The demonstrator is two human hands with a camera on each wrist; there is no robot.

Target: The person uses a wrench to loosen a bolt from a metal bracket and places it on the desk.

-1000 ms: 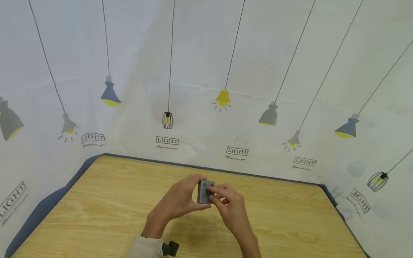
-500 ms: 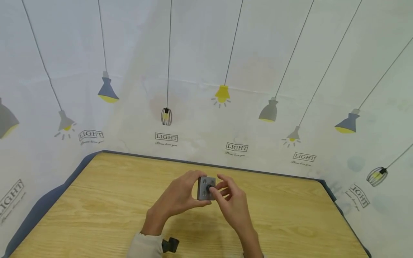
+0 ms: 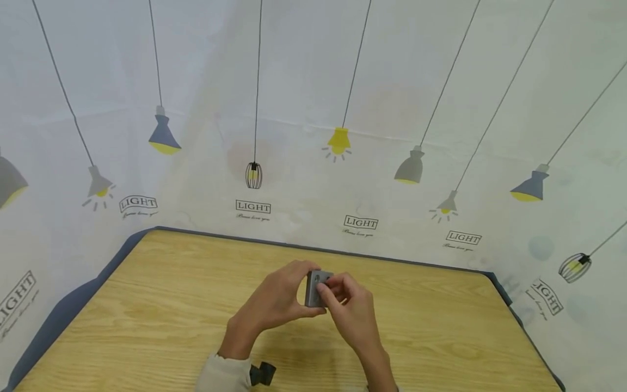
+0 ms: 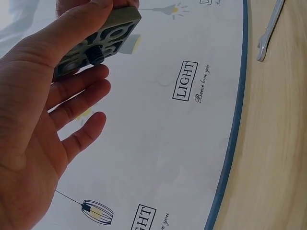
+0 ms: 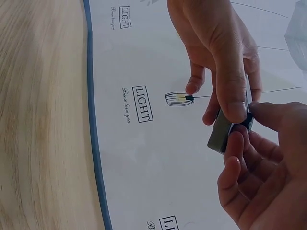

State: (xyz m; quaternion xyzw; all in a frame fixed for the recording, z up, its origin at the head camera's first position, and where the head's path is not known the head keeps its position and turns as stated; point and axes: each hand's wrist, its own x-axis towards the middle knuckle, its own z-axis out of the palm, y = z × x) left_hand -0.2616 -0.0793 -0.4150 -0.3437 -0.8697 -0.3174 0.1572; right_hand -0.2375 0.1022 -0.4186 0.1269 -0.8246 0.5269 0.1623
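My left hand [image 3: 279, 294] grips a grey square block [image 3: 312, 296] with round holes, thumb below and fingers over the top edge, held up above the table. In the left wrist view, the underside of the block [image 4: 117, 24] has oval recesses, and a black threaded bolt end [image 4: 96, 55] sticks out of its middle. At the front face, my right hand [image 3: 351, 307] pinches the black bolt head [image 5: 247, 120] between thumb and fingers. The fingers mostly cover that head in the head view.
A silver wrench [image 4: 268, 33] lies on the wooden table [image 3: 171, 310]. Next to the left cuff [image 3: 225, 373] is a black fitting [image 3: 264, 374]. A white sheet printed with lamps [image 3: 303, 228] rises behind the table's blue edge.
My right fingers opened off the bolt head half a second ago and have closed on it again, the block's face turning slightly. Both hands shifted a little to the right.
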